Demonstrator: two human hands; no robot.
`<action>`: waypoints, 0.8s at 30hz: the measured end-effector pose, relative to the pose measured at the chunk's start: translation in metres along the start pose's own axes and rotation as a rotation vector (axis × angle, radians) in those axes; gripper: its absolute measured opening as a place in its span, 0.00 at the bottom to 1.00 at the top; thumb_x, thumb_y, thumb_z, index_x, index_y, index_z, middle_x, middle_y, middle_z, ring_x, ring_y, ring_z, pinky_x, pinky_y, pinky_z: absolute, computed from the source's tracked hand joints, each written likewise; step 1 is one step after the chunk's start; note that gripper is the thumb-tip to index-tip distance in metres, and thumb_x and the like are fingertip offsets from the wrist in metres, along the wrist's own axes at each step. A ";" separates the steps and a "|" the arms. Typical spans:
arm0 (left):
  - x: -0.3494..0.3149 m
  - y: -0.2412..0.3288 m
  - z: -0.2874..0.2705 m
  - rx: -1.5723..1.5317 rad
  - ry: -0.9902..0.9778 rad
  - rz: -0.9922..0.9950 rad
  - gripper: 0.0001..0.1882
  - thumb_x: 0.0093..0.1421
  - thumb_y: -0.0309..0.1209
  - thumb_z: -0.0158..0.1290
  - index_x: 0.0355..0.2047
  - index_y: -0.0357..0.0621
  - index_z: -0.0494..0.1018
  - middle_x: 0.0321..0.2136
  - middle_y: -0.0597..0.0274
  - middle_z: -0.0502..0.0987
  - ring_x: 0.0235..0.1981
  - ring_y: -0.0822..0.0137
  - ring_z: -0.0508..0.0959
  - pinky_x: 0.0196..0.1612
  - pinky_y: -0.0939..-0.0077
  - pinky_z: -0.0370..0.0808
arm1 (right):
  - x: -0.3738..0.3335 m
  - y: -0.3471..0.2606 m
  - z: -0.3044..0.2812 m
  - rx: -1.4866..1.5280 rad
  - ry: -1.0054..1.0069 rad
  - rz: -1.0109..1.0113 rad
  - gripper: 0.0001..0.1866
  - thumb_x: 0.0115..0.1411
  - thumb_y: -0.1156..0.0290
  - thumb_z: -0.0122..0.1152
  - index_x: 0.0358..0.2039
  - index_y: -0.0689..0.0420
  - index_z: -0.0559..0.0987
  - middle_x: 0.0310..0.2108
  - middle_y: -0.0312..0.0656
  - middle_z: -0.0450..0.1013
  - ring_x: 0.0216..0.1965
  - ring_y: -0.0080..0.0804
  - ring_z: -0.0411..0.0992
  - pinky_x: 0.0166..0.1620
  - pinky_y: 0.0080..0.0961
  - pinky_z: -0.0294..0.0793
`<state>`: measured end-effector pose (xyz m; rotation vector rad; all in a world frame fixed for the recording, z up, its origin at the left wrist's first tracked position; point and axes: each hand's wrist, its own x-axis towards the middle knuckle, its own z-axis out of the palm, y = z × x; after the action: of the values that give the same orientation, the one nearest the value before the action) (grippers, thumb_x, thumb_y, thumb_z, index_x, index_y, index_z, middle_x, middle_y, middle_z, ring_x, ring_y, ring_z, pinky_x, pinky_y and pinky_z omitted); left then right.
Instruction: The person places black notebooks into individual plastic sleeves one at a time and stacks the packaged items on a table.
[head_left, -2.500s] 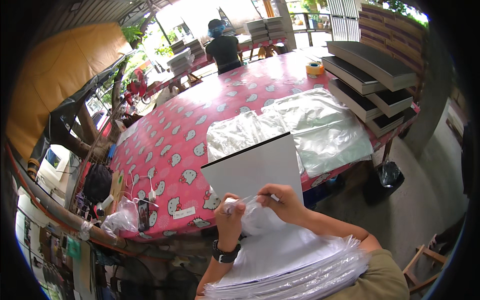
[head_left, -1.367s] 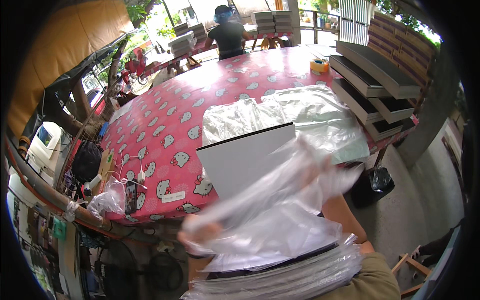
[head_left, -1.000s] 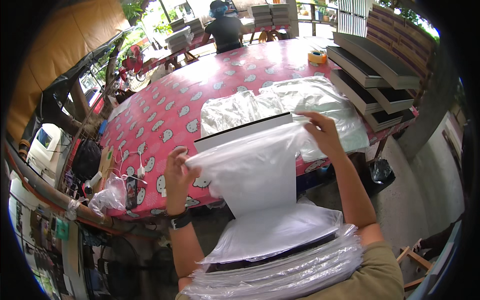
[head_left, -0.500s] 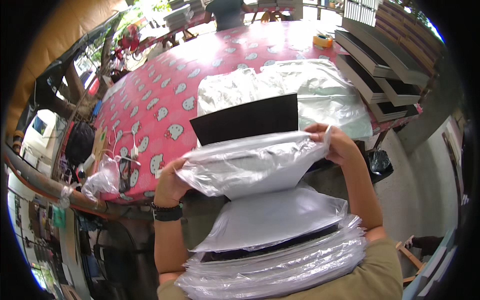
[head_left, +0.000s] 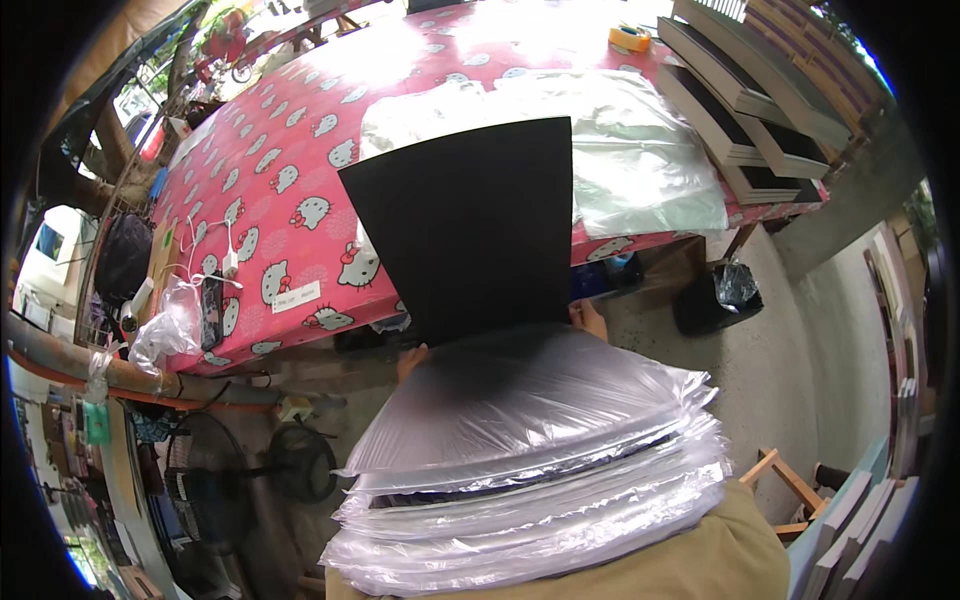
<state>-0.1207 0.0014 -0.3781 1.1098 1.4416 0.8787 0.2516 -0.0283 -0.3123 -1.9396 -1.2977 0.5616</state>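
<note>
Centre: left hand [head_left: 411,361], right hand [head_left: 589,319] flanking lower end of black board [head_left: 465,220], apparently steadying it; grips hidden, cannot tell. Bottom: plastic-covered stack [head_left: 540,480] resting against shirt [head_left: 700,555], seemingly for support.

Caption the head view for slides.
Left hand and right hand flank a black panel, wrapped stack nearer, pink table beyond.
</note>
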 end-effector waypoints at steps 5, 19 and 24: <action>0.017 0.013 -0.023 0.655 0.307 0.109 0.19 0.47 0.45 0.55 0.24 0.37 0.73 0.22 0.54 0.75 0.29 0.66 0.74 0.35 0.74 0.68 | 0.030 -0.021 -0.045 -0.060 0.100 -0.469 0.10 0.48 0.76 0.55 0.33 0.60 0.72 0.24 0.47 0.70 0.24 0.41 0.69 0.29 0.30 0.68; -0.052 0.167 -0.050 -0.026 0.253 0.211 0.10 0.53 0.30 0.51 0.32 0.36 0.71 0.27 0.65 0.73 0.30 0.75 0.69 0.36 0.82 0.65 | 0.150 -0.134 -0.175 -0.119 -0.086 -0.628 0.05 0.45 0.77 0.56 0.26 0.58 0.75 0.29 0.40 0.72 0.37 0.34 0.68 0.41 0.27 0.65; -0.061 0.199 -0.054 -0.130 0.256 0.233 0.06 0.53 0.29 0.51 0.30 0.39 0.71 0.24 0.72 0.70 0.26 0.82 0.65 0.31 0.88 0.62 | 0.144 -0.132 -0.194 -0.181 0.078 -0.635 0.18 0.43 0.76 0.59 0.39 0.56 0.72 0.41 0.40 0.68 0.48 0.34 0.61 0.49 0.30 0.60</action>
<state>-0.1400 0.0046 -0.1641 1.1110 1.4551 1.3003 0.3635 0.0708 -0.0812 -1.5335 -1.8447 0.0504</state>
